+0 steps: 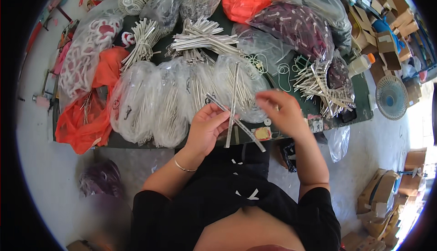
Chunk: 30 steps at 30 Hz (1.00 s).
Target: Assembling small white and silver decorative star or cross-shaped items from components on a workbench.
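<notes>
Two thin, flat silver strips cross each other in my left hand [204,131], pinched between thumb and fingers. One strip [234,91] stands almost upright, and the other strip [249,135] slants down to the right. To the right of them, my right hand [284,114] is raised over the table edge, fingers apart and pointing left, with nothing visible in it. Just beyond both hands lie clear plastic bags [170,101] full of similar strips. Behind these bags is a loose pile of silver strips [205,41].
Red plastic bags [84,126] lie at the table's left end. A bundle of strips [325,89] sits on the right, near a bottle with an orange cap [362,64]. A round fan [391,97] and cardboard boxes [378,192] stand at the right.
</notes>
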### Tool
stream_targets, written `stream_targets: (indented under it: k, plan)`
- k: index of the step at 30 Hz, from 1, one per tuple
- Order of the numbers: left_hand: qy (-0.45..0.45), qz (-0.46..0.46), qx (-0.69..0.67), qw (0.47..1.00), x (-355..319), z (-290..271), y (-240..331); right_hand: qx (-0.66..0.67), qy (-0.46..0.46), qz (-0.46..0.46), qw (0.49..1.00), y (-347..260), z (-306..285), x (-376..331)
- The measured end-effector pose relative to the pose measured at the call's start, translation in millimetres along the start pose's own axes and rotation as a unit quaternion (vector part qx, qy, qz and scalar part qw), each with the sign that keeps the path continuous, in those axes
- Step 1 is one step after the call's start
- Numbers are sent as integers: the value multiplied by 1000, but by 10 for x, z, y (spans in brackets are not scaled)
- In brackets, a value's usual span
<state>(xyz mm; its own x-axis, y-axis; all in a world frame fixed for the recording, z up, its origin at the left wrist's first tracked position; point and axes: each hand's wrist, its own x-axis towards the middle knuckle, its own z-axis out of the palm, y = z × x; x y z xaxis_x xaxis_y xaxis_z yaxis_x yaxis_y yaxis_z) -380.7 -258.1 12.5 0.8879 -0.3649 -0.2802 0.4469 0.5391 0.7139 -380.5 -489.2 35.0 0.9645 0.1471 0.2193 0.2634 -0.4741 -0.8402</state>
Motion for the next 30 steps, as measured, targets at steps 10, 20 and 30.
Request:
stream_targets:
  k: [10, 20, 30]
  plan:
    - [-73, -15, 94, 993, -62, 32, 84, 166, 35, 142, 975, -205, 420, -319]
    - [119, 385, 700, 590, -738, -935, 602, 246, -80, 204, 944, -357, 626, -197]
    - [146, 241, 786, 550, -353, -1043, 486, 98, -2, 152, 984, 155, 1019, -135]
